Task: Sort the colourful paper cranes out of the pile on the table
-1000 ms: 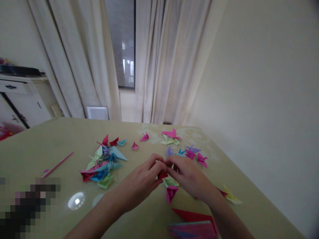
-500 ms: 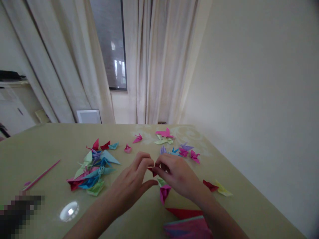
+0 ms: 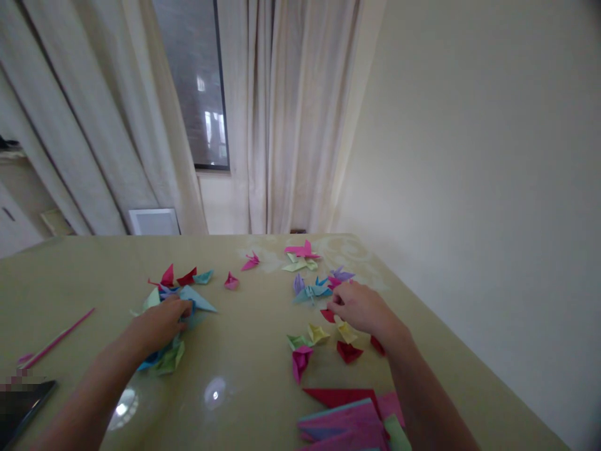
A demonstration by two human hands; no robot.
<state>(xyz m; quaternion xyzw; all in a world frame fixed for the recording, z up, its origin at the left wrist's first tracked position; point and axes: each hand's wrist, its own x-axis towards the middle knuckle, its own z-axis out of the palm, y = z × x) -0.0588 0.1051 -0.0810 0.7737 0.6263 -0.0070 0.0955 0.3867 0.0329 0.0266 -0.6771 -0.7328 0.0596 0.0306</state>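
- Possibly the left hand (image 3: 169, 318), fingers curled over the paper pile (image 3: 169, 358) at eight o'clock, could crush thin wings; whether it grips one, I cannot tell.
- The right hand (image 3: 354, 305), fingers bent together towards five o'clock, is at a small red fold (image 3: 328, 316); any pinch is unclear, and a knuckle could knock the yellow fold (image 3: 346, 332) below.
- Matte, sharply creased paper; smooth, glossy table (image 3: 256, 376).
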